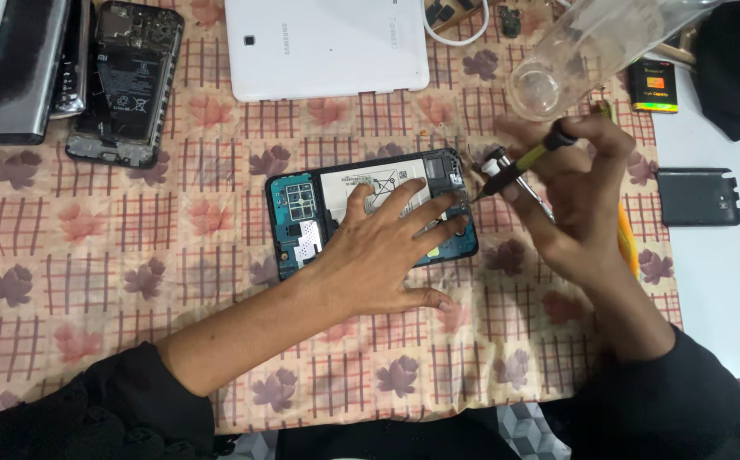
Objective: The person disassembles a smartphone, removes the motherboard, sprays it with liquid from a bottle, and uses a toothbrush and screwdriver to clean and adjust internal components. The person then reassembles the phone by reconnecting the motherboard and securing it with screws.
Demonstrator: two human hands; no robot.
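Head view shows the right hand [579,192] with its grip clenched around a small screwdriver [519,166], tip angled down toward the near end of an opened phone [302,213] lying back-off on the patterned cloth [131,255] of the desk. The wrist is bent, forearm coming in from below. The left hand [378,255] has its grip released, fingers [438,207] spread flat and pressing on the phone, just beside the screwdriver tip. Beyond the right grip lies a clear plastic bottle [574,51]; a white tablet [327,47] rests farther off.
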